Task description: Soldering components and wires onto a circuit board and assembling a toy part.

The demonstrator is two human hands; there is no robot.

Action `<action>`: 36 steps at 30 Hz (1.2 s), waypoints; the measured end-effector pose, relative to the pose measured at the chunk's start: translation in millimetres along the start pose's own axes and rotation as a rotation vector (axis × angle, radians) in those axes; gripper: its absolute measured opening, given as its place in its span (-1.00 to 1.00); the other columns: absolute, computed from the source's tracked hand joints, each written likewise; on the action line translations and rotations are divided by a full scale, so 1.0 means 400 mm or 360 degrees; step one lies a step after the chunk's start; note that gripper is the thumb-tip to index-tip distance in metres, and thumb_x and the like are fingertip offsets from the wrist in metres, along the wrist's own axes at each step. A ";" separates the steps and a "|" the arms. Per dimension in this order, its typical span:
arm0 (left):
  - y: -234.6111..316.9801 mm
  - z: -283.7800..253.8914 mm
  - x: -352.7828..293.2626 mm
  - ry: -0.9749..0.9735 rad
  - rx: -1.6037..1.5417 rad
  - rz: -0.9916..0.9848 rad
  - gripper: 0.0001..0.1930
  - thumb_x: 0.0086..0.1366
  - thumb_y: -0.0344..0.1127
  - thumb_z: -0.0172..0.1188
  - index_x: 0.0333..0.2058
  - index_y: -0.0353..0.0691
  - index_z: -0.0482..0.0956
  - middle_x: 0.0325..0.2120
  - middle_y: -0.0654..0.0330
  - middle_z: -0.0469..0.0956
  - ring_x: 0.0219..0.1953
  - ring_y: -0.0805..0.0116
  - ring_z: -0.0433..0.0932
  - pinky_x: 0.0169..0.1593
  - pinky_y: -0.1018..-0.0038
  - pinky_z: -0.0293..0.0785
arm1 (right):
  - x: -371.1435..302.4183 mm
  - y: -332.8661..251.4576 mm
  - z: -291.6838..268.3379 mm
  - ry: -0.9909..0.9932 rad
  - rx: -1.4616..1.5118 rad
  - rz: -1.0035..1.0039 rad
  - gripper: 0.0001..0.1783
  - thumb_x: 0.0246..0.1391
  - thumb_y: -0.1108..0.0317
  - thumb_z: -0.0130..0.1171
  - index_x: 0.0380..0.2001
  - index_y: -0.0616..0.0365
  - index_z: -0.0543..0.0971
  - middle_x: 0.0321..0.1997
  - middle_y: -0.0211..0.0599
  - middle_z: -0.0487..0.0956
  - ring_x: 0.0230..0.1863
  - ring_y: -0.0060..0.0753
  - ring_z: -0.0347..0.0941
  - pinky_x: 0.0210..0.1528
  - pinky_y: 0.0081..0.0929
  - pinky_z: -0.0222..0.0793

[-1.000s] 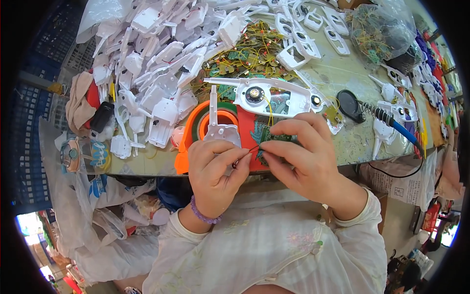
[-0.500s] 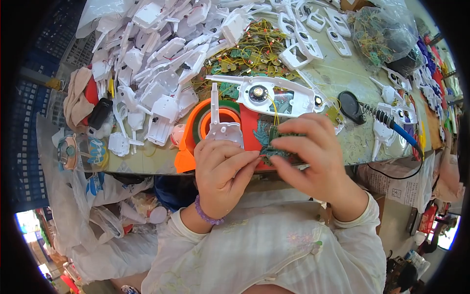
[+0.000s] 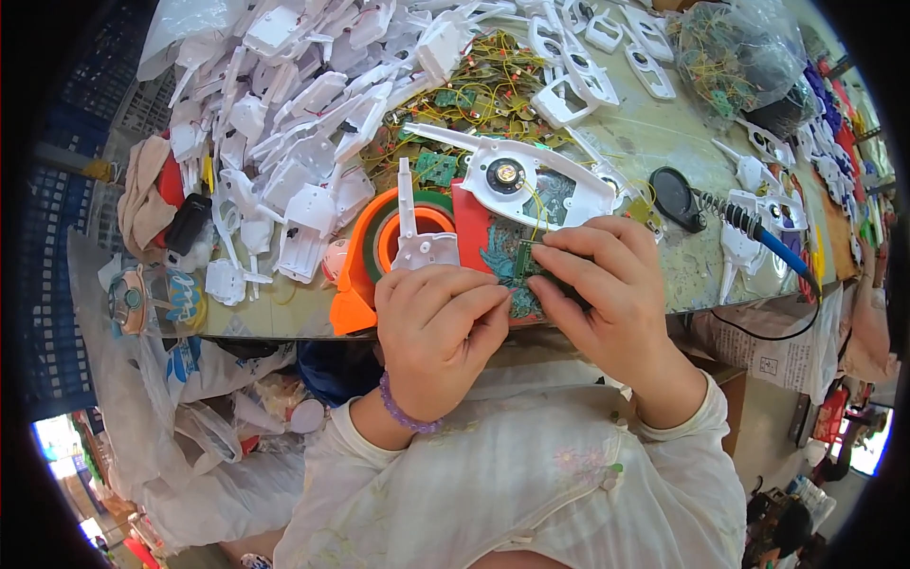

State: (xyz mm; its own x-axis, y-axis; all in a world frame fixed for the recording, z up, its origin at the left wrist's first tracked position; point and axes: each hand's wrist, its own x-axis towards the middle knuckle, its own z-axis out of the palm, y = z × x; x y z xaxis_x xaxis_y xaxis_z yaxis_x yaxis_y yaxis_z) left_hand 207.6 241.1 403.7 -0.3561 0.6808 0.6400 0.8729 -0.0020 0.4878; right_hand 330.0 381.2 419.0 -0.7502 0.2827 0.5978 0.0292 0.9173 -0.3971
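Note:
My left hand point(image 3: 438, 322) is closed around the lower end of a white plastic housing point(image 3: 427, 248) whose narrow stem points up. Its thumb and forefinger pinch together; whatever lies between the tips is too small to make out. My right hand point(image 3: 607, 289) holds a small green circuit board point(image 3: 525, 260) between thumb and fingers, close to the left fingertips. Just beyond the board lies a larger white half-shell point(image 3: 493, 206) with a round speaker point(image 3: 505, 175) in it. Yellow wires run from the speaker toward the board.
An orange tape dispenser point(image 3: 353, 308) stands left of the half-shell. Behind are a heap of white housings point(image 3: 313, 104) and a pile of wired circuit boards point(image 3: 483, 104). At right, a blue-handled soldering iron point(image 3: 782, 251) rests in a coiled holder, its cable hanging over the table edge.
My right fingers, spread apart before, have closed on the circuit board. Both hands' fingertips are nearer each other. The view has shifted slightly.

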 end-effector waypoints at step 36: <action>0.021 -0.009 0.014 -0.0104 -0.0006 -0.0247 -0.87 -0.11 -0.42 0.31 -0.52 -0.12 0.56 -0.56 0.35 0.45 -0.43 0.36 0.41 -0.26 0.39 0.18 | 0.012 -0.006 -0.015 -0.0042 0.0099 -0.0028 -0.69 -0.40 0.48 0.35 -0.42 0.07 0.60 -0.10 -0.28 0.49 -0.08 -0.07 0.32 -0.05 -0.24 0.24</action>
State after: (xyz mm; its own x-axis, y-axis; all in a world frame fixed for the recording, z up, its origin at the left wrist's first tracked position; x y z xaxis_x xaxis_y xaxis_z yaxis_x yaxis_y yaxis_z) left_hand 211.8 242.0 413.5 -0.4642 0.7195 0.5166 0.8077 0.1045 0.5802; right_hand 330.4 382.0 426.9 -0.7673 0.2582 0.5870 -0.0247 0.9028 -0.4294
